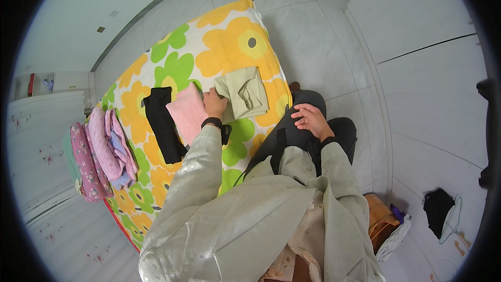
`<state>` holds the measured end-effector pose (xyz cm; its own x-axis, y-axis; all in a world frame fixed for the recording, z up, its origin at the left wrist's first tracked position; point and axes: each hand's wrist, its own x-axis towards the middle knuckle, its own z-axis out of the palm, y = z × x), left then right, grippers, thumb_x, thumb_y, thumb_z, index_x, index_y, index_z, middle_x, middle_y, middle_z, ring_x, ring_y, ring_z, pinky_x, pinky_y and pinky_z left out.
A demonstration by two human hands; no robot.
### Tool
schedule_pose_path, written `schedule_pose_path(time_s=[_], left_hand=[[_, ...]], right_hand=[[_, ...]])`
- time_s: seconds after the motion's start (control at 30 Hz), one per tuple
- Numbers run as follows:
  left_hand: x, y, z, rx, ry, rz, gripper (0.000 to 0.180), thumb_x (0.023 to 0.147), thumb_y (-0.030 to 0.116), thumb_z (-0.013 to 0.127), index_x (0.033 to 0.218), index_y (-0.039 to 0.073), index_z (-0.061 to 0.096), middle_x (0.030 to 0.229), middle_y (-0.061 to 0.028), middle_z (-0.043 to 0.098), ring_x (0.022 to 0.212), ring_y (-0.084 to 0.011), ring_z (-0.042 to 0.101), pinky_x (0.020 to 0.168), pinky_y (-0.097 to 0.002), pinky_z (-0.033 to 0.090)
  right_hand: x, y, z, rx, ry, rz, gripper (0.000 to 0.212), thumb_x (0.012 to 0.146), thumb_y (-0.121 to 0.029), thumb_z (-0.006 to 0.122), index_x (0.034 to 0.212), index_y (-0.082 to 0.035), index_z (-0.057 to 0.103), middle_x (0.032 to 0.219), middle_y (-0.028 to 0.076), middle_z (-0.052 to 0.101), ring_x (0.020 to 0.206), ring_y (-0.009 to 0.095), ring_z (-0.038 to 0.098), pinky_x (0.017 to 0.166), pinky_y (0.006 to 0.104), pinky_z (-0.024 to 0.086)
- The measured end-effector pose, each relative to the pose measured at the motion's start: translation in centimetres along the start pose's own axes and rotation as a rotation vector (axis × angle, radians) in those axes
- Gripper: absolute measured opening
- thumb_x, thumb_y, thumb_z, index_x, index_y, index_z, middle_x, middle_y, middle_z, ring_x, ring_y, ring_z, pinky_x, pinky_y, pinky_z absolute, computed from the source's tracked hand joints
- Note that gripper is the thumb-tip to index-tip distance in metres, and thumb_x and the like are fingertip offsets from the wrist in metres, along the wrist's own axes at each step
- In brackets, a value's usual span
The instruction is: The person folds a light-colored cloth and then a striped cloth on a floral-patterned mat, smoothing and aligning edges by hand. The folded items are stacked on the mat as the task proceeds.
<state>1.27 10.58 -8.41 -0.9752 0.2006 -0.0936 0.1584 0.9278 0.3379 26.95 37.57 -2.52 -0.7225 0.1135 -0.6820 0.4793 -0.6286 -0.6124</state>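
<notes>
- Resting our left hand (214,102) flat, fingers loose and clasping nothing, between the pink folded cloth (187,112) and the olive folded garment (244,93).
- Olive garment lies just right of it, long axis running away from us.
- Our right hand (312,120) sits open on our knee, farther off.

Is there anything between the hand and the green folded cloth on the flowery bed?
Nothing visible. The left hand already rests at the edge of the pale green folded cloth, with the pink folded cloth on its other side. The right hand lies on the person's knee, away from the cloths.
</notes>
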Motion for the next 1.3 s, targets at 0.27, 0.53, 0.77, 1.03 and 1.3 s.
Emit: schedule_pose_path(time_s=[0.27,0.53,0.77,1.03,1.3], left_hand=[[1.7,0.2,-0.2,-0.142,0.239,0.05,0.022,0.074,0.006,0.06,0.095,0.001,0.056,0.079,-0.0209,0.058,0.079,-0.039,0.057,0.071,-0.0437,0.046],[3.5,-1.5,-4.2,-0.315,0.464,0.062,0.014,0.085,0.013,0.059,0.085,0.001,0.052,0.074,-0.0174,0.059,0.066,-0.0324,0.057,0.063,-0.04,0.046],[5.5,-4.7,-1.6,-0.598,0.127,-0.22,0.038,0.086,0.023,0.06,0.112,-0.003,0.049,0.1,-0.0221,0.062,0.092,-0.0344,0.06,0.082,-0.0396,0.046],[5.2,-3.6,-0.7,-0.23,0.094,-0.184,0.07,0.074,0.025,0.073,0.127,-0.007,0.04,0.117,-0.022,0.056,0.1,-0.031,0.059,0.082,-0.0352,0.049],[5.8,-4.9,-1.5,-1.091,-0.197,-0.589,0.028,0.072,0.008,0.069,0.093,-0.007,0.058,0.089,-0.0139,0.065,0.074,-0.0259,0.063,0.066,-0.0354,0.049]], right_hand=[[-0.2,0.1,-0.1,0.022,0.017,-0.016,0.023,0.094,-0.019,0.049,0.113,-0.007,0.056,0.095,0.009,0.067,0.067,0.014,0.065,0.061,0.026,0.054],[-0.2,-0.2,-0.1,0.018,0.001,0.006,0.023,0.095,-0.018,0.047,0.114,-0.008,0.056,0.096,0.009,0.067,0.067,0.013,0.065,0.061,0.0259,0.054],[-0.1,0.2,-0.2,0.033,-0.004,-0.008,0.024,0.096,-0.02,0.048,0.115,-0.008,0.055,0.095,0.009,0.067,0.066,0.011,0.065,0.06,0.0231,0.054],[0.0,0.2,-0.2,0.012,0.004,-0.01,0.024,0.096,-0.018,0.046,0.114,-0.007,0.055,0.095,0.009,0.067,0.067,0.014,0.065,0.061,0.0257,0.054],[0.1,0.2,-0.3,0.034,-0.002,-0.003,0.024,0.095,-0.019,0.048,0.114,-0.007,0.055,0.095,0.01,0.067,0.067,0.014,0.065,0.061,0.0259,0.055]])
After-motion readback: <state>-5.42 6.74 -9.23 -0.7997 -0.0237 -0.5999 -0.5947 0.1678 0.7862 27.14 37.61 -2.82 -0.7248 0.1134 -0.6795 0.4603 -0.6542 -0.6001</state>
